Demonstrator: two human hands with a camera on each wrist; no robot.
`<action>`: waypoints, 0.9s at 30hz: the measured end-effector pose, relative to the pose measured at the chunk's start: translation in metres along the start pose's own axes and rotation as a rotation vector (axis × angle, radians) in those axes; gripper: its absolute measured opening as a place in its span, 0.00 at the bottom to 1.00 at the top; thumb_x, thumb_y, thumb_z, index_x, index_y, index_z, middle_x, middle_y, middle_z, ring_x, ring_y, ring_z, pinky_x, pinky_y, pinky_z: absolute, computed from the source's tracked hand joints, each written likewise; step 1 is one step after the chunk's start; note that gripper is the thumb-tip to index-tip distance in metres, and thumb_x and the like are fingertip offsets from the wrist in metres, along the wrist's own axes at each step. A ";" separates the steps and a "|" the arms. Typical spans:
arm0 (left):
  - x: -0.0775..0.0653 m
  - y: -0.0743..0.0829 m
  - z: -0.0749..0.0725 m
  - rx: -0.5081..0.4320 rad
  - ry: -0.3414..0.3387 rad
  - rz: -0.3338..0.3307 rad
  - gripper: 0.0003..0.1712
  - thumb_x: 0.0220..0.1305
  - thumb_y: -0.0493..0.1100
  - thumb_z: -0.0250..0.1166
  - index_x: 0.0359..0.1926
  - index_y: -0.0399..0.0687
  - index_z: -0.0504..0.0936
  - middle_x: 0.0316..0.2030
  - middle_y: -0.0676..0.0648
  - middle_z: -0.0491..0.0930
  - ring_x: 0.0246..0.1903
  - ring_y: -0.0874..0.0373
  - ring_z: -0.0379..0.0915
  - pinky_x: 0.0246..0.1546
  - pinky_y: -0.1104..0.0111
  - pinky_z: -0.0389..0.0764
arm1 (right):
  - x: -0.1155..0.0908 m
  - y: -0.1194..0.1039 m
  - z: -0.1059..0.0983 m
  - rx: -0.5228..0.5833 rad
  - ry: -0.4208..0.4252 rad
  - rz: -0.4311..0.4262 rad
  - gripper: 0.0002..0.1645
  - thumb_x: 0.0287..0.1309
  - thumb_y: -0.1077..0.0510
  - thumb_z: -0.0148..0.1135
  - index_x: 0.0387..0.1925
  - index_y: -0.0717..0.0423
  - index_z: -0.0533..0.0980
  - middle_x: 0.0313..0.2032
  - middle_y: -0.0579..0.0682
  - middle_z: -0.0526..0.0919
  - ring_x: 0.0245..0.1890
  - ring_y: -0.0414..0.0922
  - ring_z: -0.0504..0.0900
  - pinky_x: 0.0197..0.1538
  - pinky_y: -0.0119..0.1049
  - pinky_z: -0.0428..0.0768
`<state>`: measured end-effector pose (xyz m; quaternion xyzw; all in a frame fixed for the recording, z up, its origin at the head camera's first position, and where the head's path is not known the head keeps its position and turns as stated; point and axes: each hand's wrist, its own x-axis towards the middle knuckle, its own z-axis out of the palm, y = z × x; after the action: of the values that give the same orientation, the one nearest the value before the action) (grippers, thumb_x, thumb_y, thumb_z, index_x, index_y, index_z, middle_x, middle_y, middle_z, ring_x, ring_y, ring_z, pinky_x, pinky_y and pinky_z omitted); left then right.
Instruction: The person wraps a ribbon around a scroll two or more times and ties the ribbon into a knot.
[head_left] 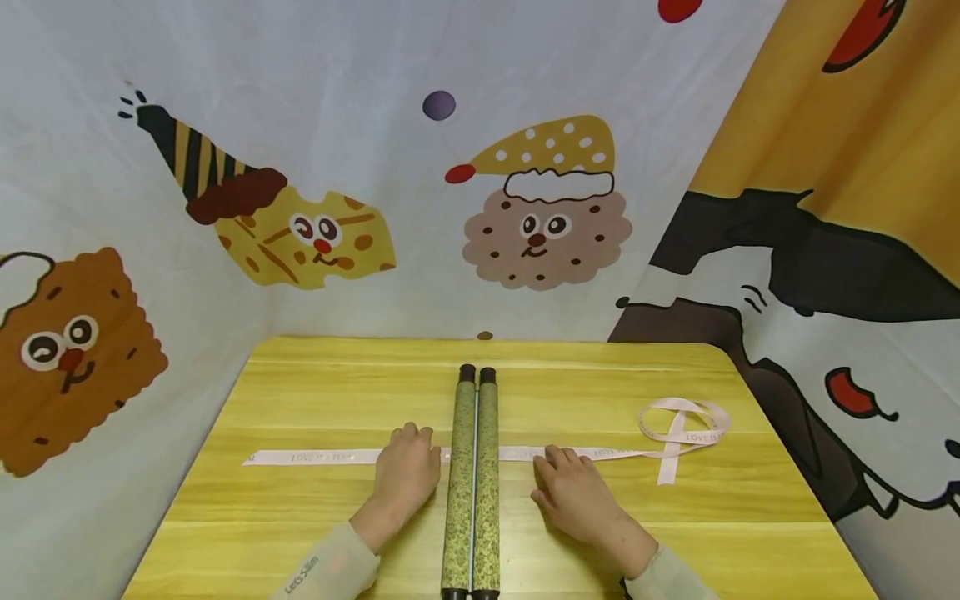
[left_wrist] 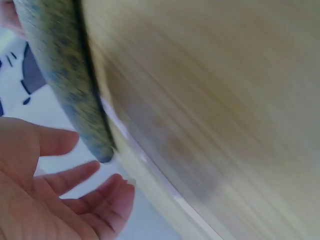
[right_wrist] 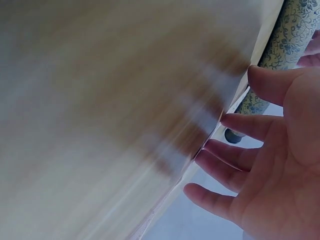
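Note:
Two rolled scrolls in green-gold patterned covering, with dark end knobs, lie side by side, pointing away from me. A pale pink ribbon with printed lettering runs crosswise beneath them. Just left of the scrolls, my left hand is over the ribbon; its fingers are loosely bent and grip nothing in the left wrist view. On the other side, my right hand has its fingertips at the ribbon, fingers spread and fairly straight. The right wrist view shows its thumb close to the patterned scroll.
The ribbon's far right part lies in loose loops on the yellow wood-grain table. Behind the table's back edge hangs a white cloth printed with cartoon snacks, and more printed cloth closes the right side.

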<state>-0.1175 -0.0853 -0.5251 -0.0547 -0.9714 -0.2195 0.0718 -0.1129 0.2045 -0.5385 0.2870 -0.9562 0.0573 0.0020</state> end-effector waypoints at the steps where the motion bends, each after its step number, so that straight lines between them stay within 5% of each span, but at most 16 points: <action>1: 0.001 -0.004 0.000 0.005 -0.009 0.009 0.15 0.67 0.41 0.72 0.45 0.31 0.85 0.32 0.42 0.77 0.31 0.50 0.71 0.21 0.63 0.75 | 0.000 0.000 0.000 0.000 -0.003 0.001 0.31 0.69 0.46 0.69 0.64 0.63 0.78 0.62 0.64 0.78 0.60 0.60 0.78 0.59 0.62 0.79; 7: 0.007 -0.016 0.002 -0.051 -0.098 0.002 0.18 0.67 0.44 0.73 0.47 0.32 0.85 0.34 0.43 0.75 0.33 0.51 0.70 0.26 0.62 0.75 | -0.001 0.000 -0.003 0.000 -0.007 0.001 0.31 0.70 0.47 0.68 0.64 0.64 0.78 0.62 0.64 0.78 0.60 0.60 0.78 0.59 0.62 0.79; 19: 0.012 -0.018 0.006 -0.130 -0.201 -0.040 0.12 0.67 0.37 0.72 0.30 0.43 0.77 0.31 0.48 0.68 0.26 0.56 0.67 0.22 0.65 0.72 | -0.001 -0.001 -0.004 0.013 -0.003 -0.011 0.31 0.69 0.47 0.69 0.63 0.65 0.78 0.62 0.65 0.78 0.61 0.61 0.77 0.59 0.62 0.79; 27: 0.013 -0.023 0.003 -0.220 -0.224 -0.086 0.14 0.73 0.36 0.65 0.29 0.45 0.73 0.29 0.48 0.68 0.25 0.57 0.65 0.23 0.66 0.70 | -0.002 0.003 -0.004 0.042 -0.010 0.016 0.31 0.70 0.48 0.68 0.64 0.65 0.78 0.63 0.66 0.77 0.62 0.62 0.76 0.61 0.64 0.77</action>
<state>-0.1339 -0.1036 -0.5350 -0.0446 -0.9450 -0.3198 -0.0531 -0.1125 0.2086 -0.5346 0.2797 -0.9570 0.0759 -0.0094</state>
